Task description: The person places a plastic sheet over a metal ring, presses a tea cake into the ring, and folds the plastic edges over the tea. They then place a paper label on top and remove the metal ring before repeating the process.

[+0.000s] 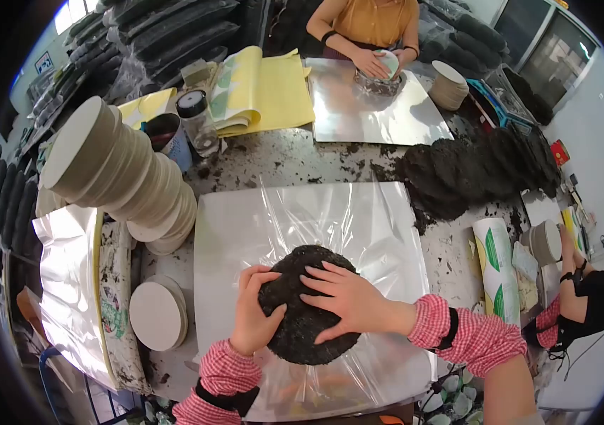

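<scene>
A round, dark, fibrous cake that looks like dried seaweed (pixel 307 327) lies on clear plastic film (pixel 316 212) over a pale square board (pixel 225 219). My left hand (pixel 256 309) curves round the cake's left edge, its thumb on the top and its fingers along the rim. Spread over the upper right of the cake is my right hand (pixel 344 296), fingers apart and flat against the surface. Both forearms wear red-checked sleeves with black bands. The cake's underside is hidden.
Tall stacked pale discs (pixel 114 166) lean at left, with a shorter stack (pixel 157 315) below. Dark cakes (pixel 475 170) are heaped at right near a printed film roll (pixel 497 265). Across the table, a person's hands (pixel 380 64) hold a pale disc. Another person (pixel 592 304) is at right.
</scene>
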The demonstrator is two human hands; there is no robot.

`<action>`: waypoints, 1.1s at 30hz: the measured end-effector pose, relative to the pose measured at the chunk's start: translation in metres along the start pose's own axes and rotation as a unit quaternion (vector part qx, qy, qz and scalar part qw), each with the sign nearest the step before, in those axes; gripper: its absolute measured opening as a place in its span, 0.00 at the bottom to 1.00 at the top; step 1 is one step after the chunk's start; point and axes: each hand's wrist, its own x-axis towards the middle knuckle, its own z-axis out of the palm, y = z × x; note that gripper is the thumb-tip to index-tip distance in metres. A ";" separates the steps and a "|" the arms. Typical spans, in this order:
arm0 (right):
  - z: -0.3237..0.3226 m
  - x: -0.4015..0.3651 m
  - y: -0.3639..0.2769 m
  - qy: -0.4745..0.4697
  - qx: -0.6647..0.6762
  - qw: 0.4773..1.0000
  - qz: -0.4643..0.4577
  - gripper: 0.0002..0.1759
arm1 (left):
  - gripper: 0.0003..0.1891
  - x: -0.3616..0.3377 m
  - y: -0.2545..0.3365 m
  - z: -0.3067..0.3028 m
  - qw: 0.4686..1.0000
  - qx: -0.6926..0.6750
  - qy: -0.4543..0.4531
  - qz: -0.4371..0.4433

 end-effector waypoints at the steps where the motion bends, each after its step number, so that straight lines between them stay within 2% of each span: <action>1: 0.003 0.002 0.000 -0.006 0.006 1.000 0.000 0.44 | 0.29 0.003 0.001 0.004 1.000 -0.002 0.000 -0.008; 3: 0.006 0.007 -0.002 -0.027 -0.029 0.999 0.028 0.45 | 0.29 0.008 0.004 0.006 0.977 0.205 -0.040 0.049; 4: 0.007 0.007 -0.003 -0.017 -0.025 0.999 0.032 0.46 | 0.31 0.009 0.017 0.010 0.954 0.294 -0.046 0.037; 5: 0.007 0.008 -0.006 -0.013 -0.027 0.999 0.029 0.46 | 0.31 0.010 0.025 0.002 0.953 0.297 -0.044 0.039; 7: 0.003 0.008 -0.010 0.015 0.049 0.995 0.088 0.51 | 0.35 0.013 0.043 -0.010 0.925 0.324 -0.088 0.180; 8: 0.002 0.011 -0.010 0.004 0.055 0.993 0.106 0.53 | 0.42 0.022 0.043 -0.025 0.933 0.223 -0.261 0.107; 9: 0.001 0.012 -0.012 -0.015 0.069 0.989 0.130 0.55 | 0.44 0.023 0.024 -0.024 0.905 0.272 -0.295 0.140; 11: 0.008 0.016 -0.014 -0.034 0.037 0.986 0.160 0.52 | 0.44 0.033 0.051 -0.008 0.839 0.394 -0.373 0.041; 12: 0.013 0.018 -0.015 -0.052 0.000 0.983 0.174 0.50 | 0.49 0.034 0.052 0.004 0.809 0.441 -0.387 0.024; 13: 0.017 0.019 -0.017 -0.071 -0.039 0.979 0.188 0.48 | 0.49 0.030 0.046 0.013 0.808 0.439 -0.393 0.022; 14: 0.023 0.020 -0.019 -0.072 -0.037 0.978 0.191 0.48 | 0.45 0.025 0.036 0.025 0.792 0.491 -0.362 0.034; 15: 0.029 0.022 -0.023 -0.075 -0.100 0.971 0.202 0.47 | 0.42 0.021 0.026 0.035 0.772 0.543 -0.327 0.047; 16: 0.031 0.025 -0.024 -0.073 -0.164 0.960 0.214 0.46 | 0.37 0.022 0.026 0.035 0.792 0.541 -0.273 0.079; 17: 0.029 0.025 -0.024 -0.067 -0.167 0.959 0.219 0.46 | 0.37 0.024 0.025 0.034 0.789 0.543 -0.273 0.086; 19: 0.026 0.025 -0.025 -0.082 -0.144 0.962 0.217 0.44 | 0.26 0.024 0.031 0.029 0.772 0.542 -0.324 0.074; 20: 0.025 0.019 -0.019 -0.066 -0.113 0.975 0.181 0.38 | 0.25 0.021 0.036 0.025 0.788 0.523 -0.312 0.094; 21: 0.021 0.012 -0.015 -0.056 -0.117 0.975 0.183 0.38 | 0.24 0.015 0.039 0.020 0.801 0.504 -0.301 0.115; 22: 0.013 0.003 -0.016 0.016 -0.069 0.990 0.125 0.32 | 0.15 0.006 0.045 0.012 0.828 0.470 -0.250 0.174; 23: 0.003 -0.005 -0.019 0.085 -0.018 0.994 0.067 0.25 | 0.15 -0.002 0.049 0.003 0.827 0.471 -0.253 0.174; 24: -0.012 -0.013 -0.022 0.000 0.000 0.998 0.059 0.13 | 0.13 -0.010 0.053 -0.004 0.845 0.387 -0.303 0.209; 25: -0.004 -0.016 -0.020 -0.003 0.004 0.998 0.063 0.13 | 0.13 -0.018 0.053 -0.007 0.855 0.297 -0.350 0.241; 28: 0.022 -0.017 -0.026 -0.184 -0.091 0.970 0.129 0.13 | 0.13 -0.025 0.031 0.016 0.842 0.357 -0.353 0.199; 29: 0.019 -0.016 -0.023 -0.174 -0.102 0.971 0.129 0.13 | 0.13 -0.015 0.030 0.018 0.832 0.383 -0.358 0.183; 31: 0.014 -0.024 -0.022 -0.081 -0.015 0.993 0.080 0.12 | 0.11 -0.008 0.040 0.008 0.841 0.371 -0.355 0.172; 32: 0.002 -0.029 -0.022 0.048 0.057 0.994 0.078 0.11 | 0.10 0.001 0.048 -0.001 0.889 0.309 -0.286 0.180; 33: -0.007 -0.022 -0.012 0.049 0.047 0.995 0.070 0.11 | 0.10 0.009 0.051 -0.006 0.928 0.243 -0.214 0.184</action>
